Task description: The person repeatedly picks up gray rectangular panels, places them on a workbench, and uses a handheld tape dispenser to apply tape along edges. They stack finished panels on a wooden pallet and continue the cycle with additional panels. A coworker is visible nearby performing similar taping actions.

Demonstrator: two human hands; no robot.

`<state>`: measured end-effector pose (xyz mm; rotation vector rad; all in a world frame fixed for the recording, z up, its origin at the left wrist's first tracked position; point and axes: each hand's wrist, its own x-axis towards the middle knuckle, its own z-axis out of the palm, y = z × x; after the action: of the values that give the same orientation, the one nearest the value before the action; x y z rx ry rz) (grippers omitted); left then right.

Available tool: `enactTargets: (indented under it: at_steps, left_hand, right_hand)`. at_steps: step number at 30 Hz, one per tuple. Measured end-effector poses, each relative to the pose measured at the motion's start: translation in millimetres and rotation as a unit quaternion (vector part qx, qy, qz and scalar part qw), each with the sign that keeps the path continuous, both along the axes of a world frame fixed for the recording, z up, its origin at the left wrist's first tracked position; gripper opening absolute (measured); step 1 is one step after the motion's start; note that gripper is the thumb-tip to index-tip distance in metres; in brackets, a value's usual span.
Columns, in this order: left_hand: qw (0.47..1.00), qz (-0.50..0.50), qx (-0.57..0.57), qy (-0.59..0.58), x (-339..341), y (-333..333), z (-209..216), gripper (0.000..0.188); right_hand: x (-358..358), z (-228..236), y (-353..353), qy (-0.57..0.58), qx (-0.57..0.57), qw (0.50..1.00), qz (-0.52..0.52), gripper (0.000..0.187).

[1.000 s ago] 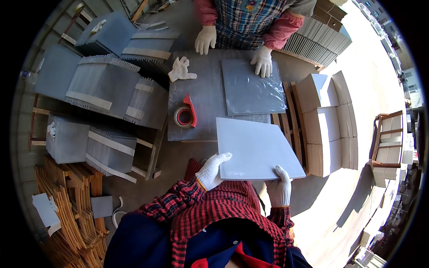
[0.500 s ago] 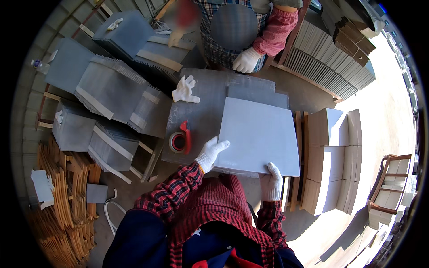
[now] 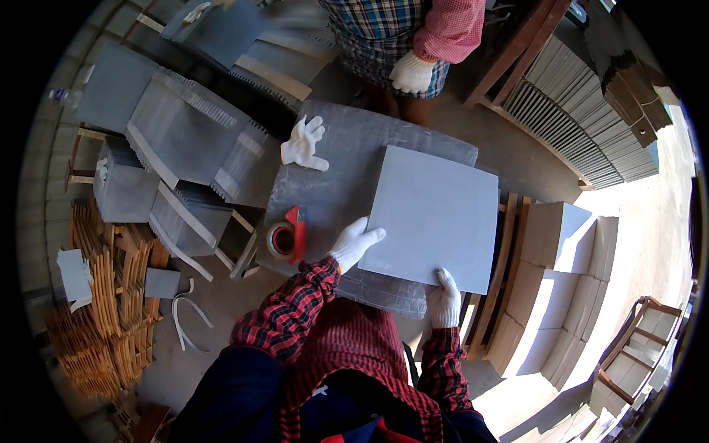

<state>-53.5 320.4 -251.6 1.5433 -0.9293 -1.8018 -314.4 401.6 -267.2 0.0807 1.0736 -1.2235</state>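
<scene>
A flat, light-grey square panel (image 3: 436, 214) is in both my hands above the worktable. My left hand (image 3: 357, 244), in a white knitted glove, grips its left edge with the thumb on top and the fingers hidden below. At the near right edge my right hand (image 3: 445, 299), also gloved, has its thumb up against the panel; its other fingers are mostly out of sight underneath. A red tape dispenser (image 3: 286, 235) with a roll of tape lies left of my left hand. Farther back on the table rests a loose white glove (image 3: 303, 143).
The grey worktable (image 3: 340, 125) has a worn top. Across it stands a person with a gloved hand (image 3: 412, 74). Stacked grey panels (image 3: 185, 125) fill the left side, with wooden strips (image 3: 103, 310) nearer. White cartons (image 3: 546, 295) and a rack of panels (image 3: 569, 103) stand right.
The panel has turned slightly, with both hands still on it, and the darker sheets seen beyond it no longer show. The whole view has shifted a little. The other person's arm has moved up in view.
</scene>
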Motion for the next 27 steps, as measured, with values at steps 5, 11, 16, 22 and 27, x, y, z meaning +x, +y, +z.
enactTargets:
  at_steps: [5,11,16,22,27]
  left_hand:
    - [0.922,-0.035,-0.071,-0.379,4.7,28.3,5.4,0.075]
    - [0.885,-0.177,0.027,-0.429,-8.6,56.5,23.0,0.093]
    - [0.886,-0.155,0.104,-0.424,-28.2,45.6,-17.5,0.070]
    - [0.915,-0.055,0.082,-0.392,-30.9,57.3,-20.8,0.058]
    - [0.913,-0.047,0.105,-0.392,-24.6,52.8,-10.4,0.056]
  right_hand:
    - [-37.7,28.7,9.7,0.218,0.143,0.877,0.404,0.059]
    - [-131.5,1.4,2.7,0.569,0.058,0.784,0.242,0.057]
    - [-104.1,-22.0,-53.9,0.405,0.095,0.878,0.236,0.081]
    - [-89.3,-58.7,-79.8,0.495,-0.005,0.822,0.282,0.068]
    - [-77.0,-44.3,-75.9,0.476,0.035,0.840,0.260,0.065]
